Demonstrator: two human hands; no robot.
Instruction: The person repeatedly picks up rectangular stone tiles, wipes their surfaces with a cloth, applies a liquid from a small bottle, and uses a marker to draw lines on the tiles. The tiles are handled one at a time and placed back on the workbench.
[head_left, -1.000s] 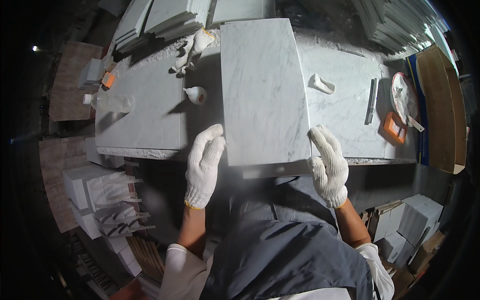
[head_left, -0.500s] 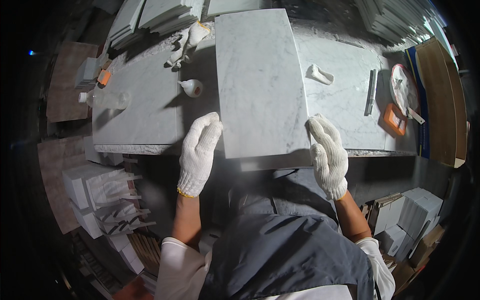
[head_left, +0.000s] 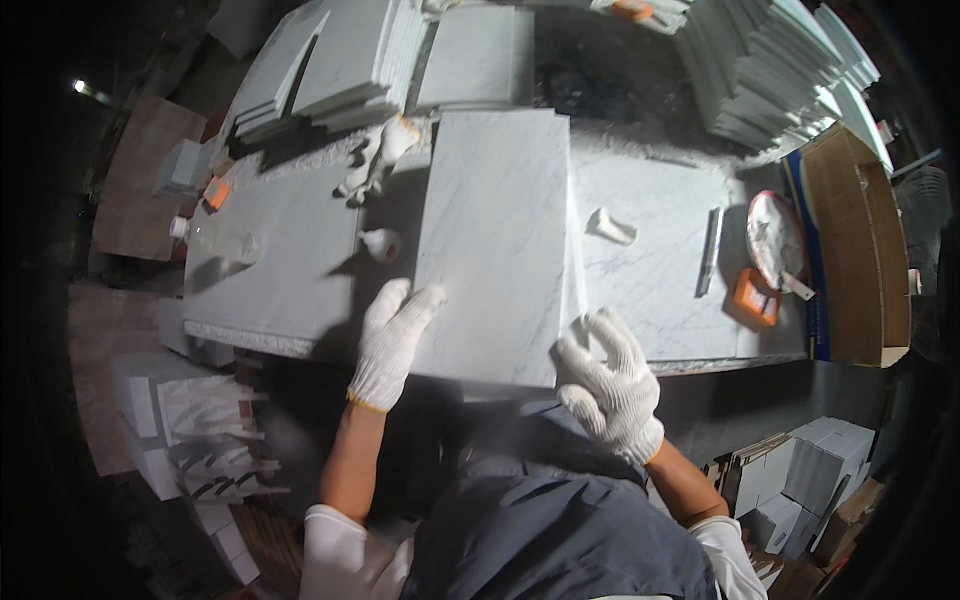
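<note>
A pale grey-veined marble tile (head_left: 495,235) lies lengthwise in front of me, its near end at the front edge of the marble-topped bench (head_left: 290,290). My left hand (head_left: 392,340), in a white knitted glove, rests at the tile's lower left edge, with stretched fingers reaching onto its top face. Beside the lower right corner is my right hand (head_left: 612,385), gloved the same way, its fingers spread apart. Whether its fingertips touch the tile's edge I cannot tell. A white squeeze bottle (head_left: 380,244) stands left of the tile, and a small white cloth piece (head_left: 612,227) lies to its right.
Tile stacks (head_left: 365,55) stand along the back, with another stack (head_left: 755,70) at the far right. Spare gloves (head_left: 378,160) and a clear bottle (head_left: 225,242) lie left. A round dish (head_left: 775,240), an orange tool (head_left: 756,298) and a cardboard box (head_left: 850,240) are right.
The view has tilted up, showing more of the back stacks. My left fingers have moved onto the tile's face. My right hand has opened its fingers and turned away from the tile's side.
</note>
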